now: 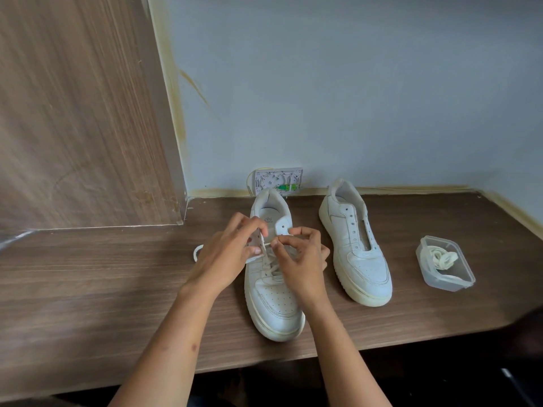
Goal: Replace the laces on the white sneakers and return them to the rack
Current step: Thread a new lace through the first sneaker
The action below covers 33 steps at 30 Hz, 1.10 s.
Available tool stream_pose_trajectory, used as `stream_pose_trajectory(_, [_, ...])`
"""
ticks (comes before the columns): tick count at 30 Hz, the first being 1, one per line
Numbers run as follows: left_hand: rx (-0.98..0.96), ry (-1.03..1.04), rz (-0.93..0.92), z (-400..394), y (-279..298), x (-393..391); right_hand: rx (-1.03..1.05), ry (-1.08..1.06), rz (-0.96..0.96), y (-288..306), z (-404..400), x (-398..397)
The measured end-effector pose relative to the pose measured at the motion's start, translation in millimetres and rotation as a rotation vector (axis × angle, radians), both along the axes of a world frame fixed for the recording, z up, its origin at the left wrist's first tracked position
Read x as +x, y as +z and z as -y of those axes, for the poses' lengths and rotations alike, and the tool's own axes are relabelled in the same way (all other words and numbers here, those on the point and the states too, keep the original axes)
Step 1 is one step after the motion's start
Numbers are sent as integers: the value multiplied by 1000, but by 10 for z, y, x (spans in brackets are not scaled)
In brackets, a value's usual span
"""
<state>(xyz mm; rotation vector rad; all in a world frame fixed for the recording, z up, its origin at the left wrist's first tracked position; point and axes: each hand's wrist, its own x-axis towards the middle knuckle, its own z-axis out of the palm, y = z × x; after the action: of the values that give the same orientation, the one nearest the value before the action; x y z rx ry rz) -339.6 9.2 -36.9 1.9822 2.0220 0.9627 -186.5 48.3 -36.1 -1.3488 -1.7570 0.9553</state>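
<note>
Lacing was under way on the near sneaker (274,292), which stood toe toward the front edge of the wooden table (88,274), roughly mid-table. The left hand (223,257) gripped the left eyelet flap, fingers curled round it and thumb on top, holding the row steady. The right hand (299,257) pinched the lace end (269,244) between thumb and forefinger, right at an upper eyelet on that flap; the other fingers were curled loosely. Crossed lacing showed over the lower tongue, so I judged this shoe partly done, with the top eyelets not yet filled.

A loop of lace (197,252) lay on the table just left of the left hand, partly hidden behind it; whether it was the other end of the same lace could not be told.

The second sneaker (357,248) stood toward the back right, heel near the wall, eyelets bare and no lace in it. Near the right edge sat a clear plastic tub (435,277) with a coiled lace (442,258) inside, presumably meant for that shoe. A small white fitting (277,179) sat against the wall behind the near sneaker. No rack was in view.

Next move, as judged: push the tip through the eyelet, draw the slack across without twisting, and keep the flap pinned so the tip does not slip back.
</note>
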Motion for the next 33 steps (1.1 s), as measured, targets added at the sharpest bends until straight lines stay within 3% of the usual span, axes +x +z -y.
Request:
stream_pose_trajectory(5, [0, -2, 11, 2, 12, 6, -50, 11, -48, -33, -17, 13])
stream_pose_trajectory(10, [-6, -8, 20, 4, 30, 15, -159, 18, -220, -59, -33, -4])
stream_pose_trajectory(15, [-31, -20, 108, -14, 17, 2, 23, 28, 50, -17, 7, 25])
stream_pose_trajectory(19, [-49, -31, 233, -14, 63, -14, 40, 60, -74, 25, 15, 132])
stream_pose_trajectory(23, [-39, -4, 289, -34, 59, 2, 295, 26, 72, -19, 159, 284])
stream_pose_trajectory(28, [-43, 44, 226, -55, 57, 47, 526, 97, 373, -280, 577, 242])
stream_pose_trajectory(33, [-41, 234, 2, 17, 128, 19, 547, 62, 393, -374, 545, 312])
